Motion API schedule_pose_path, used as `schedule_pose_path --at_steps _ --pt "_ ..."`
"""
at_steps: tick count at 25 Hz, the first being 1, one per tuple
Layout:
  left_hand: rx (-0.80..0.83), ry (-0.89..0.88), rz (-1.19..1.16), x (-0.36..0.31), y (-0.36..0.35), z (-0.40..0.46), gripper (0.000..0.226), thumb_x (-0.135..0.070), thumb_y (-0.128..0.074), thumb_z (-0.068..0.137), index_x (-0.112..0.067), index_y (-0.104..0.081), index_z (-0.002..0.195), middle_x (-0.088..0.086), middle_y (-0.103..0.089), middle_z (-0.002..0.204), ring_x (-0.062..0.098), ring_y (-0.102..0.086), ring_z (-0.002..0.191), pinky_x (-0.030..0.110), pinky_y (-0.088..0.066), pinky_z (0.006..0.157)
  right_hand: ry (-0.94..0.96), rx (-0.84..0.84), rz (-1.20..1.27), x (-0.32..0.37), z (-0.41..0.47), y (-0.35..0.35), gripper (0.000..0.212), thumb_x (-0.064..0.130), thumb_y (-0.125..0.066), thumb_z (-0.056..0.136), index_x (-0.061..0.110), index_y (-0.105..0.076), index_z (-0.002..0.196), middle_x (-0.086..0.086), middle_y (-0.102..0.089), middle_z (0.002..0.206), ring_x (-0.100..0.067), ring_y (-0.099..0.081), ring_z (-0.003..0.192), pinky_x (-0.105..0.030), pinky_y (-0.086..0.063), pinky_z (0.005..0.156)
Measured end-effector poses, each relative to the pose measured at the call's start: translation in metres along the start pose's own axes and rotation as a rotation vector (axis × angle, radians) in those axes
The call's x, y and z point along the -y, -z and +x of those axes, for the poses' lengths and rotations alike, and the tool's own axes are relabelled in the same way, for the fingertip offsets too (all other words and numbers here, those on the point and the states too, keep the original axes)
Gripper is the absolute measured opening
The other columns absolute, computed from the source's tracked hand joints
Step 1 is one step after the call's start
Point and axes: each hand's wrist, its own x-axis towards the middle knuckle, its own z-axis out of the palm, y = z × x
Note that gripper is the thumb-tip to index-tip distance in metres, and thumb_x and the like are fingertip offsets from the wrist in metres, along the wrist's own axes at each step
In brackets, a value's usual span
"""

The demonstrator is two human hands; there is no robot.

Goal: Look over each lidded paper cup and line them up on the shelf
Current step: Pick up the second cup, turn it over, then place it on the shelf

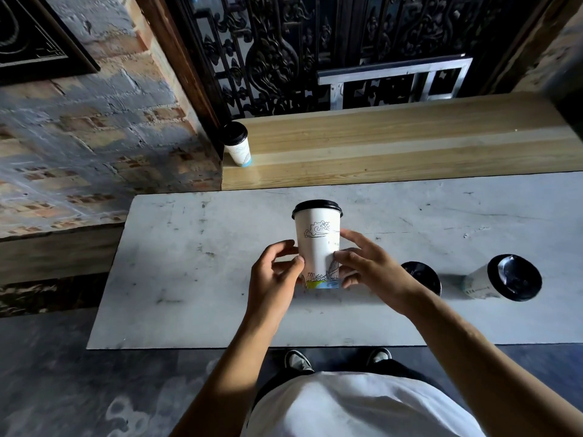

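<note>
**Cup upright between both hands, shelf ahead and to the left**

The lidded paper cup (318,244) stands upright above the grey worktop (195,279), its black lid on top and its long axis vertical; the left hand (273,275) pinches its lower left side with curled fingers, and the right hand (366,266) clasps the lower right side, thumb across the print; both sit equally close. The wooden shelf (410,143) lies straight ahead, beyond the worktop's far edge; one cup (237,145) already stands at its left end, so the next spot is probably just right of it, a forward-left reach. Two more cups (421,277) (504,279) wait on the worktop to the right.
</note>
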Motion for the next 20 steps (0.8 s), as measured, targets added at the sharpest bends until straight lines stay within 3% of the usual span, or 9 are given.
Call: schedule_pose_path --at_steps 6,8,12,17,20 --pt "0.127 -0.040 0.033 -0.002 0.013 0.038 0.032 -0.016 -0.066 0.085 -0.019 -0.066 0.117 0.004 -0.077 0.111 0.030 -0.075 0.101 0.053 -0.064 0.084 0.071 0.019 -0.213 0.017 0.022 -0.003 0.029 0.015 -0.065 0.096 0.016 -0.066 0.125 -0.015 -0.075 0.120 -0.025 -0.072 0.109 -0.038 -0.060 0.083" --pt "0.161 -0.039 0.026 -0.008 0.012 0.055 0.033 -0.012 -0.069 0.086 -0.022 -0.063 0.117 0.005 -0.077 0.110 0.026 -0.076 0.100 0.053 -0.063 0.088 0.090 0.040 -0.259 0.032 0.035 -0.001 0.035 0.021 -0.069 0.089 0.018 -0.066 0.124 -0.013 -0.075 0.119 -0.020 -0.073 0.106 -0.033 -0.060 0.082" --pt "0.199 -0.014 0.059 -0.025 0.002 0.097 0.042 -0.014 -0.074 0.081 -0.033 -0.059 0.115 0.003 -0.080 0.104 0.019 -0.078 0.092 0.047 -0.062 0.091 0.055 -0.033 -0.367 0.051 0.078 0.015 0.059 0.032 -0.078 0.077 0.018 -0.062 0.132 -0.013 -0.077 0.110 -0.033 -0.074 0.103 -0.050 -0.060 0.092" --pt "0.196 0.054 0.068 -0.039 -0.032 0.171 0.058 0.003 -0.081 0.079 -0.015 -0.053 0.127 -0.001 -0.072 0.119 0.008 -0.072 0.094 0.017 -0.057 0.071 0.067 -0.024 -0.478 0.075 0.155 0.050 0.052 0.016 -0.084 0.079 0.021 -0.064 0.126 0.004 -0.075 0.104 -0.016 -0.073 0.098 -0.037 -0.060 0.089" --pt "0.161 0.061 0.065 -0.034 -0.056 0.225 0.058 0.006 -0.080 0.077 -0.017 -0.054 0.124 -0.002 -0.070 0.124 0.003 -0.069 0.100 0.015 -0.057 0.074 0.084 -0.027 -0.549 0.080 0.212 0.076 0.051 0.014 -0.084 0.074 0.017 -0.065 0.121 0.003 -0.075 0.112 -0.012 -0.072 0.102 -0.039 -0.060 0.093"
